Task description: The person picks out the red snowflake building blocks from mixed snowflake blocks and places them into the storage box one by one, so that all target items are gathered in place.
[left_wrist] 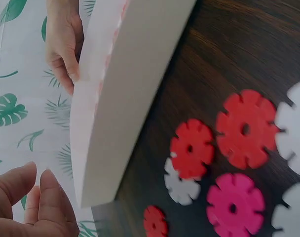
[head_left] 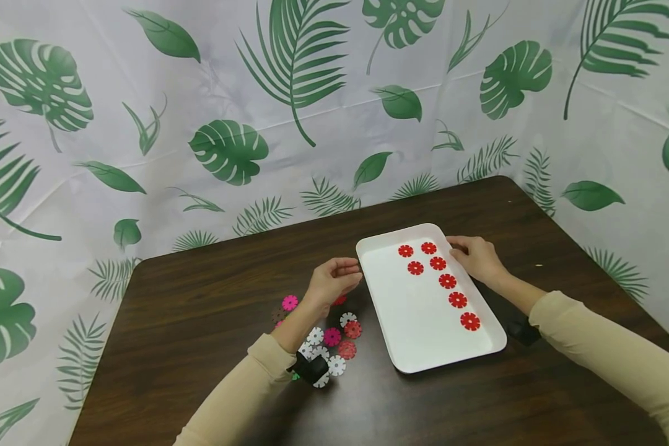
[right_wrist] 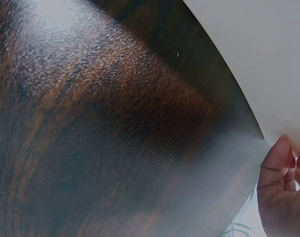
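A white rectangular tray (head_left: pixel 407 322) lies on the table with several red notched discs (head_left: pixel 448 281) inside, most in a line along its right side. My right hand (head_left: pixel 477 259) grips the tray's right rim near the far corner; in the right wrist view its fingertips (right_wrist: pixel 283 148) meet the tray's outer wall. My left hand (head_left: pixel 331 282) hovers just off the tray's left side, fingers loosely bent and holding nothing. In the left wrist view a gap shows between its fingertips (left_wrist: pixel 49 180) and the tray wall (left_wrist: pixel 123 98).
Left of the tray, under and around my left forearm, lies a loose pile of notched discs: pink (head_left: pixel 332 337), white (head_left: pixel 337 365), red (head_left: pixel 353 329) and some green. The dark wooden table (head_left: pixel 201 316) ends at a leaf-patterned cloth (head_left: pixel 323 161) behind.
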Demonstrator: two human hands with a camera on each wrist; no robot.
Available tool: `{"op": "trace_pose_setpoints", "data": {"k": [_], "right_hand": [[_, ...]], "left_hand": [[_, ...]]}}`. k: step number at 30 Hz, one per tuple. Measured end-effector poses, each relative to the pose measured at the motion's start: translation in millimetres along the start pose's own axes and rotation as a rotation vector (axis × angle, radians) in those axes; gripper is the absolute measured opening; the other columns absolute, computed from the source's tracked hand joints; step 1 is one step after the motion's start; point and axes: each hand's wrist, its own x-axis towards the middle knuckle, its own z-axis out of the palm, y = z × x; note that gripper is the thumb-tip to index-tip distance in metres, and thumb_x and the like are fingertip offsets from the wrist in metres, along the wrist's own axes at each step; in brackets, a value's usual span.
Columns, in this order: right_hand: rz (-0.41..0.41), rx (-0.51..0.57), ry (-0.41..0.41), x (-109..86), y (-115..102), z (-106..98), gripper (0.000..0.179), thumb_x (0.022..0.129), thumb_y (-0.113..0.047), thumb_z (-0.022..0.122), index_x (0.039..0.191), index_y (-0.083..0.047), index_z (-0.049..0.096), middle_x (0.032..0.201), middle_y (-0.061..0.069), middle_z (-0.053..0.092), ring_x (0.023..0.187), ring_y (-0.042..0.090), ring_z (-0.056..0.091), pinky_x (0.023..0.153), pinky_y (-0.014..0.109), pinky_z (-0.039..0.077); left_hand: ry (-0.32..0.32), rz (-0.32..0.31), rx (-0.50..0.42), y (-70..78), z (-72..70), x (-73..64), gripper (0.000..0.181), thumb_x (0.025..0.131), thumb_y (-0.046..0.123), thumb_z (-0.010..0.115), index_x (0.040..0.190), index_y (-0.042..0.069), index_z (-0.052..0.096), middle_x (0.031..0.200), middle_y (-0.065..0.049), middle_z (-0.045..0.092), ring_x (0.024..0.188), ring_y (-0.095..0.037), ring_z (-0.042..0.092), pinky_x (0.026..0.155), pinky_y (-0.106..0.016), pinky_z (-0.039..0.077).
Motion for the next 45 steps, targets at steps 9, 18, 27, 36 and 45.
{"op": "trace_pose_setpoints", "data": {"k": [9,18,27,36,45], "right_hand": [[0.002,0.005,-0.002,0.5,0,1,0.041,0.094,-0.006,0.055,0.132,0.006,0.048,0.117,0.032,0.057,0.074,0.028,0.064,0.06,0.029,0.056],[0.002,0.01,-0.005,-0.5,0,1,0.041,0.094,-0.006,0.055,0.132,0.006,0.048,0.117,0.032,0.058,0.075,0.029,0.064,0.061,0.03,0.056],[0.001,0.017,0.004,-0.6,1,3,0.042,0.093,-0.007,0.056,0.133,0.005,0.048,0.12,0.031,0.057,0.078,0.031,0.065,0.064,0.032,0.057],[-0.001,0.024,0.006,-1.9,2,4,0.042,0.093,-0.008,0.057,0.133,0.005,0.048,0.118,0.031,0.058,0.075,0.027,0.064,0.061,0.028,0.056],[-0.004,0.014,0.015,-3.0,3,4,0.042,0.093,-0.007,0.056,0.133,0.005,0.048,0.119,0.031,0.057,0.077,0.03,0.065,0.063,0.03,0.056]], "left_hand": [[0.053,-0.01,0.073,-16.0,-21.2,-5.8,0.037,0.085,-0.003,0.064,0.12,-0.01,0.055,0.113,-0.025,0.061,0.083,-0.008,0.063,0.081,-0.028,0.054],[0.089,-0.014,0.196,-31.5,-38.2,-9.0,0.038,0.084,0.002,0.067,0.12,-0.007,0.056,0.116,-0.024,0.06,0.096,-0.019,0.062,0.087,-0.032,0.053],[0.111,0.004,0.227,-42.3,-44.8,-6.9,0.036,0.082,-0.001,0.069,0.115,-0.008,0.058,0.112,-0.024,0.061,0.091,-0.017,0.062,0.076,-0.023,0.053],[0.128,0.077,0.369,-50.6,-44.7,-4.6,0.036,0.078,-0.001,0.073,0.112,-0.008,0.061,0.107,-0.022,0.064,0.092,-0.027,0.066,0.073,-0.026,0.055],[0.166,0.175,0.568,-52.9,-38.5,-5.9,0.035,0.075,0.006,0.077,0.106,-0.005,0.066,0.098,-0.018,0.068,0.086,-0.026,0.067,0.07,-0.028,0.056]]}}
